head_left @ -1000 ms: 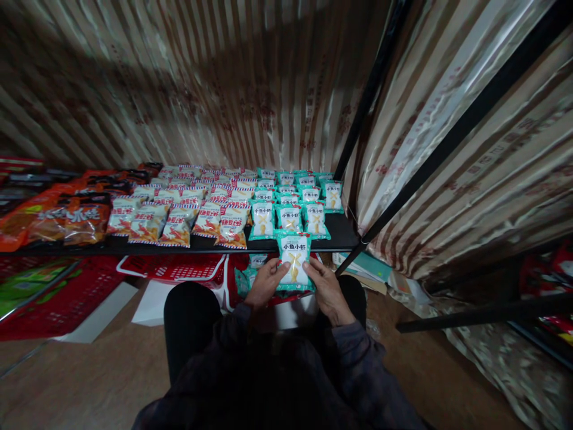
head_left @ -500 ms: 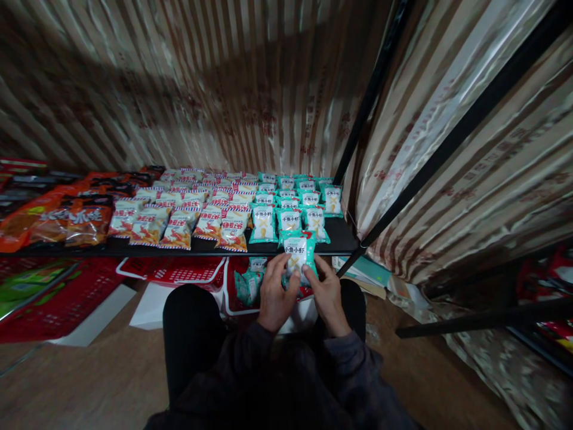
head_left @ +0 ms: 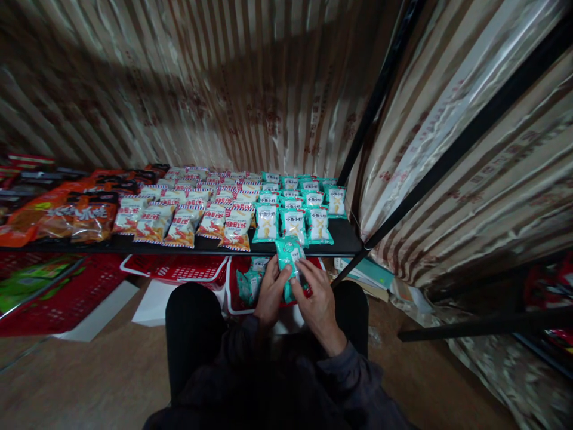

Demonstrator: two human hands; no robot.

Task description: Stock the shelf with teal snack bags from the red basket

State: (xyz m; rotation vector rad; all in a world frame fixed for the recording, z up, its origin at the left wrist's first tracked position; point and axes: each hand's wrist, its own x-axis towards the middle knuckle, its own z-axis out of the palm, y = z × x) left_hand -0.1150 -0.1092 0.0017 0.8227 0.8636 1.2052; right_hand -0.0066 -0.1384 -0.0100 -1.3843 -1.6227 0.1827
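Observation:
Between both hands is a teal snack bag [head_left: 287,251], held just in front of the shelf edge and over a red basket. My left hand [head_left: 270,292] grips its left side with the thumb on the near face. My right hand [head_left: 317,298] closes on its right side, fingers across the face. Matching teal bags [head_left: 294,224] with white panels stand in rows on the black shelf [head_left: 203,243], right behind the held one. More teal bags [head_left: 249,285] lie in the red basket [head_left: 231,292] below, partly hidden by my left hand.
Left along the shelf stand white-and-orange snack bags [head_left: 182,227] and orange-and-black bags [head_left: 93,218]. A second red basket [head_left: 179,270] and one with green packs [head_left: 36,286] sit beneath. Black posts [head_left: 421,161] rise at the right before a striped curtain [head_left: 250,83].
The held bag has turned, its white panel now facing away to the right and a teal side showing. My right hand has shifted its fingers onto the bag's face.

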